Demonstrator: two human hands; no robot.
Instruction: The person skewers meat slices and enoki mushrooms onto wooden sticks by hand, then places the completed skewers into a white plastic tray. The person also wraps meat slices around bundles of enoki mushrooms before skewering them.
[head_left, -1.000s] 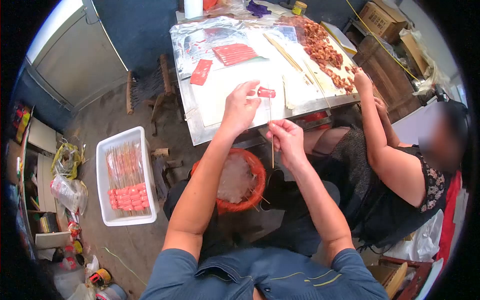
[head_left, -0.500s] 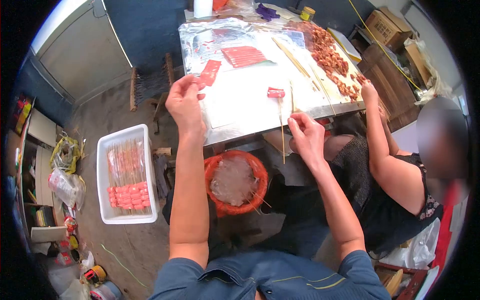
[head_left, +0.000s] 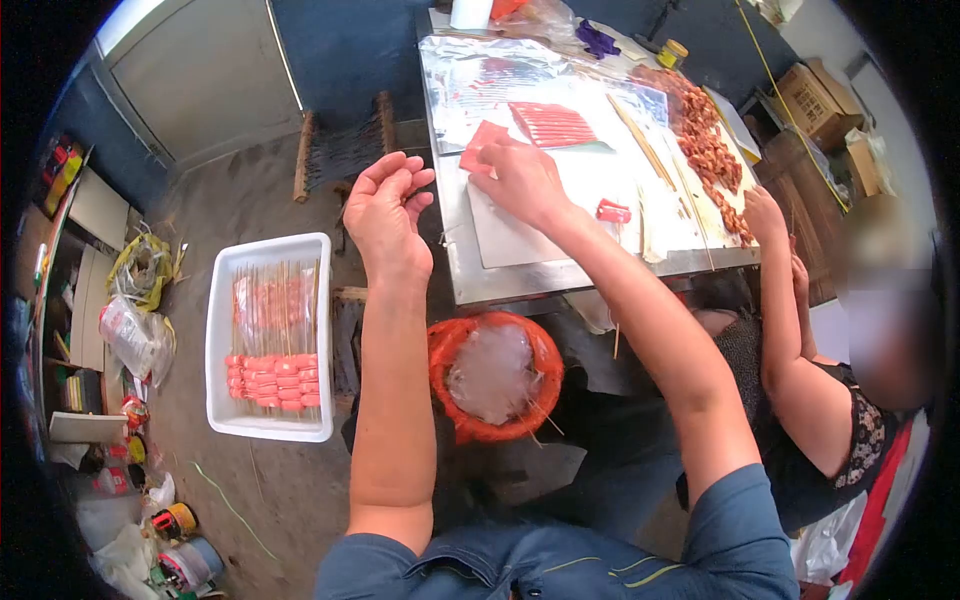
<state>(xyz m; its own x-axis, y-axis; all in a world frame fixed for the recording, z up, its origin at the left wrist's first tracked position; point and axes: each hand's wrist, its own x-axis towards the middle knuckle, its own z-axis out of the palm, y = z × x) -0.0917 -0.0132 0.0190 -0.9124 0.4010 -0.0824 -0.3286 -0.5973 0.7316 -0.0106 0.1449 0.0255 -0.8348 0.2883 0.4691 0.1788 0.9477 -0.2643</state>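
Note:
My left hand is raised off the table's left edge, its fingers curled in and the thumb against them; anything between them is too small to make out. Over the table, my right hand reaches left, fingertips closed at a flat red slice and partly covering it. Behind it lies a row of red strips on a sheet. A red rolled piece on a skewer rests near the front edge, its stick hanging over. Bamboo skewers lie to the right.
A white bin of skewered red pieces stands on the floor at left. An orange-lined bucket with clear plastic sits below the table. At right, another person's hand is beside a pile of reddish-brown chunks.
My right hand has moved left from beside the skewered piece to the red slice. My left hand has drawn back from that slice. The view has shifted left.

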